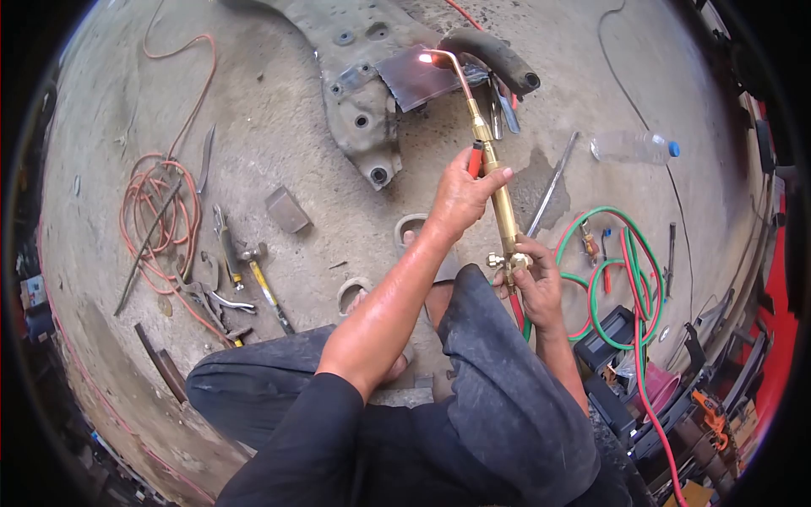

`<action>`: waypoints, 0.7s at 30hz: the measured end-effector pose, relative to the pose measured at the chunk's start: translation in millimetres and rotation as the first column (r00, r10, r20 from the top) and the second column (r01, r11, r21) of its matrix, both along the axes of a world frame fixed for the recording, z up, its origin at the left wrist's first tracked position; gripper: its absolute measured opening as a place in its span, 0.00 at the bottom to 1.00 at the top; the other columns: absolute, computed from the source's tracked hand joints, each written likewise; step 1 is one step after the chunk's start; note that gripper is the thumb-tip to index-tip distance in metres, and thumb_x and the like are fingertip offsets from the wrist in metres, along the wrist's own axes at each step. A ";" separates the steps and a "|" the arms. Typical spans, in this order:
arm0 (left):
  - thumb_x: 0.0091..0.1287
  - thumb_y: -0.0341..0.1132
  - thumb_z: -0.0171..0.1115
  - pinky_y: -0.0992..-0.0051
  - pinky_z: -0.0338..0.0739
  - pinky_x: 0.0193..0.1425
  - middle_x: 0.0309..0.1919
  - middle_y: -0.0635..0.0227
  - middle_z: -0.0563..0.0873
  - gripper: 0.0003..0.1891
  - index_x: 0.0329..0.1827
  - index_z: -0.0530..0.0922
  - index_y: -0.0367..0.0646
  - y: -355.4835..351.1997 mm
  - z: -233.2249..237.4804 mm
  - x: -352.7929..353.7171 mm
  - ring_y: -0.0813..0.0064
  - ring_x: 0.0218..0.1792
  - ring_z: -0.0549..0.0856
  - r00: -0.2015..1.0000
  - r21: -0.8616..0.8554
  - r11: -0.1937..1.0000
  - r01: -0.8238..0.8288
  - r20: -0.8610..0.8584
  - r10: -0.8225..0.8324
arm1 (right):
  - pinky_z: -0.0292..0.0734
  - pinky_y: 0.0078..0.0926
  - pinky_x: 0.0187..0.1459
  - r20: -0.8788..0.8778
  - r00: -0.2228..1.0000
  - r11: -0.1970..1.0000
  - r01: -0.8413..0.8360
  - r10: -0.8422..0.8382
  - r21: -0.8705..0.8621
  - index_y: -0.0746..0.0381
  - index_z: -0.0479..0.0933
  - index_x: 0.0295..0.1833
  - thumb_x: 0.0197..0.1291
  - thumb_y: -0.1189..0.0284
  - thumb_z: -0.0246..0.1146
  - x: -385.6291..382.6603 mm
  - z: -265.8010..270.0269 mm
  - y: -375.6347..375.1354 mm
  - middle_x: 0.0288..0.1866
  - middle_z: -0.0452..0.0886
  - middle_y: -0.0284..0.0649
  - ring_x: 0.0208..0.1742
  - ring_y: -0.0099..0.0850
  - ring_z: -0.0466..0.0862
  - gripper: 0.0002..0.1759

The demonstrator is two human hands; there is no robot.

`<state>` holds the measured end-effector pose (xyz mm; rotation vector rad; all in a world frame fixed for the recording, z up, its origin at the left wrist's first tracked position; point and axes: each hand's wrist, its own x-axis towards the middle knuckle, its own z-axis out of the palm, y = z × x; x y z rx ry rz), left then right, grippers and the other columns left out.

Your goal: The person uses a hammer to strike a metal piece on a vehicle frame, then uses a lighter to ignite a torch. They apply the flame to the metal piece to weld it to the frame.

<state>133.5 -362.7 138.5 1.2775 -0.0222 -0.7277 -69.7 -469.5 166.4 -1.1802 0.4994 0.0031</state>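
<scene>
A brass gas torch [504, 207] slants up across the middle, its bent copper tip glowing pink-orange at the end. My left hand [460, 198] is closed on a red lighter [475, 160] with a black top, the thumb lying across the torch body. Lower down, the fingers of my right hand [539, 283] grip the torch at its valve knobs, where a red and a green hose join. Beyond the tip lies a large metal bracket [355, 76] with holes, and a dark flat metal plate [414, 84] rests against it.
Coiled orange cable [156, 211], a hammer [269, 296] and pliers [224, 237] lie on the concrete at left. A small metal block [287, 209] sits nearer the middle. At right are a plastic bottle [629, 148], looped hoses [604, 334] and a steel rod [553, 186].
</scene>
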 end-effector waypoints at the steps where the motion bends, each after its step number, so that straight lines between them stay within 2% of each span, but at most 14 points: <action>1: 0.68 0.42 0.78 0.80 0.69 0.18 0.29 0.72 0.83 0.18 0.45 0.78 0.41 -2.8 -3.2 1.3 0.86 0.18 0.74 1.000 -0.001 1.000 -0.001 0.000 0.001 | 0.87 0.27 0.36 -0.031 0.999 1.000 0.015 -0.014 0.023 0.60 0.71 0.68 0.72 0.74 0.70 1.4 -1.0 -0.4 0.74 0.70 0.49 0.45 0.35 0.90 0.23; 4: 0.68 0.43 0.77 0.79 0.70 0.18 0.30 0.71 0.85 0.18 0.45 0.79 0.41 -5.8 -8.6 6.1 0.85 0.19 0.75 0.999 0.100 0.994 0.038 -0.022 -0.036 | 0.86 0.26 0.34 -0.028 0.999 0.999 0.020 -0.021 -0.027 0.60 0.70 0.68 0.74 0.76 0.68 9.2 -2.6 0.8 0.73 0.72 0.48 0.43 0.33 0.89 0.22; 10: 0.69 0.44 0.76 0.79 0.70 0.18 0.30 0.70 0.85 0.18 0.44 0.79 0.41 1.6 0.3 8.1 0.84 0.19 0.75 0.995 0.107 0.993 0.049 -0.087 -0.040 | 0.85 0.25 0.33 -0.052 0.998 1.000 -0.020 0.019 -0.012 0.60 0.70 0.67 0.74 0.76 0.67 12.9 -2.7 -1.5 0.69 0.74 0.46 0.42 0.31 0.89 0.20; 13: 0.68 0.43 0.77 0.77 0.69 0.20 0.27 0.74 0.79 0.17 0.41 0.79 0.42 2.4 0.9 8.0 0.84 0.19 0.74 0.994 0.144 0.989 0.046 -0.104 -0.031 | 0.85 0.24 0.32 -0.060 0.998 0.998 -0.004 0.000 -0.065 0.60 0.70 0.67 0.75 0.75 0.67 15.1 -5.8 2.6 0.65 0.76 0.45 0.41 0.30 0.88 0.20; 16: 0.68 0.45 0.77 0.79 0.70 0.18 0.31 0.70 0.86 0.18 0.44 0.79 0.40 1.3 -1.4 10.3 0.84 0.19 0.75 0.994 0.182 0.980 0.073 -0.087 -0.058 | 0.84 0.24 0.32 -0.051 0.999 0.999 0.016 -0.018 -0.049 0.61 0.70 0.67 0.75 0.74 0.67 14.3 -10.3 3.7 0.61 0.78 0.45 0.40 0.29 0.88 0.20; 21: 0.69 0.45 0.76 0.80 0.70 0.18 0.31 0.70 0.86 0.18 0.44 0.80 0.40 -2.0 -8.0 10.6 0.84 0.19 0.75 0.993 0.157 0.984 0.079 -0.102 -0.063 | 0.84 0.24 0.33 -0.039 0.999 0.997 0.017 -0.020 -0.078 0.61 0.69 0.68 0.75 0.73 0.67 16.1 -8.7 4.4 0.59 0.79 0.44 0.40 0.29 0.88 0.21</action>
